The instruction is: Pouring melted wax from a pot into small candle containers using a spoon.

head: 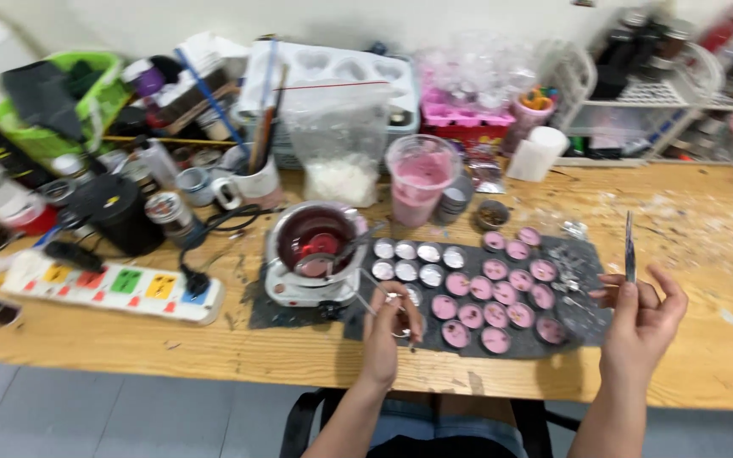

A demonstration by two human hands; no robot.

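On the wooden table [706, 356], a dark mat [583, 318] is laid at centre, carrying rows of small round foil cups. Empty silver cups [418, 262] are seen at the mat's 10 o'clock; pink-filled cups [495, 304] cover its middle and 3 o'clock side.

Left hand [388, 326]: positioned over the mat's 8 o'clock edge, fingers curled around a small metal cup [400, 321] with a thin wick or pin rising from the grip. Grip clenched on the cup. Blur prevents finer detail.

Right hand [642, 318]: raised off the mat's 3 o'clock edge, over bare table. Tweezers [629, 248] are pinched between thumb and fingers, tips pointing to 12 o'clock. Grip closed on the tool.

At 9 o'clock from the left hand, just off the mat's corner, a small white electric melting pot [316, 254] is noted, holding dark red-pink liquid. At 12 o'clock of the mat, a clear plastic cup [420, 178] with pink contents stands beside a bag of white flakes [341, 165]. A white power strip [112, 284] with coloured switches lies at the table's 9 o'clock. Clutter of jars, moulds and brushes is ranged along the back wall.
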